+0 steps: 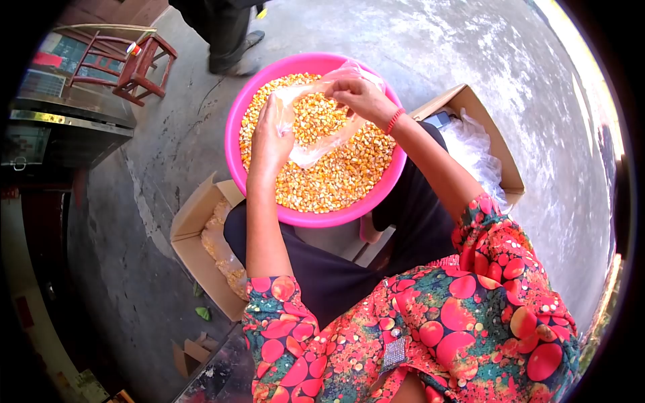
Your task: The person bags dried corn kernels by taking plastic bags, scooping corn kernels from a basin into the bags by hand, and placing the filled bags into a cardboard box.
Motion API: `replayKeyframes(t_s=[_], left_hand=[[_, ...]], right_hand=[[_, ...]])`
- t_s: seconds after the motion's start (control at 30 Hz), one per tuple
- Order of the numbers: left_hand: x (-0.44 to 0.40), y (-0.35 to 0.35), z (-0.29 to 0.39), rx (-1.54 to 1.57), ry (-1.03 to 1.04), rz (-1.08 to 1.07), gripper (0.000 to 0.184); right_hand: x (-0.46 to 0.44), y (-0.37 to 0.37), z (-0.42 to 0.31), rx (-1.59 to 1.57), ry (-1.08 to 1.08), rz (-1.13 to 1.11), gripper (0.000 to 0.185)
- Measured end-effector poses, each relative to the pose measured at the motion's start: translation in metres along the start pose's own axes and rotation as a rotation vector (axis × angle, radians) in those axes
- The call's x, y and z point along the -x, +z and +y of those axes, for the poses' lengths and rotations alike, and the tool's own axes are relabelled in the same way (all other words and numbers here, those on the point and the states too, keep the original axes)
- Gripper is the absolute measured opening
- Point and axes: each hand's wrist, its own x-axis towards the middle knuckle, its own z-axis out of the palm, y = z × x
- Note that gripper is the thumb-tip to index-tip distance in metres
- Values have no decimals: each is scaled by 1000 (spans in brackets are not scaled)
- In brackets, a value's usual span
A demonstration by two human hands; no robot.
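A clear plastic bag (310, 153) is spread open over the corn kernels (329, 183) that fill a large pink basin (235, 158). At the bag's left side, my left hand (271, 138) is closed on its edge, with the palm partly hidden. My right hand (363, 99), with a red band at the wrist, pinches the upper right edge of the same bag. Kernels show through and inside the bag's mouth; how many lie in the bag itself I cannot tell.
A cardboard box (191, 225) with corn-filled bags stands left of my legs. Another box (504, 144) at the right holds clear plastic bags (470, 151). A person's legs (228, 37) are beyond the basin. A wooden chair (138, 70) stands at the upper left.
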Motion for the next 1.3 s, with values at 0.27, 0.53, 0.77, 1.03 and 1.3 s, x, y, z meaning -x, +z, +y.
replayKeyframes(t_s=[0.27, 0.53, 0.77, 1.03, 1.3], left_hand=[[2, 1, -4, -34, 50, 14, 70], [2, 4, -10, -30, 55, -1, 72], [3, 1, -5, 5, 21, -5, 73], [4, -2, -1, 36, -11, -17, 75], [3, -3, -1, 13, 3, -10, 74]], right_hand=[[47, 27, 29, 834, -201, -381, 23], [79, 101, 27, 869, -67, -288, 27], [70, 107, 46, 640, -172, -319, 27], [77, 73, 29, -853, 474, -388, 19], [53, 49, -22, -1004, 143, -204, 23]])
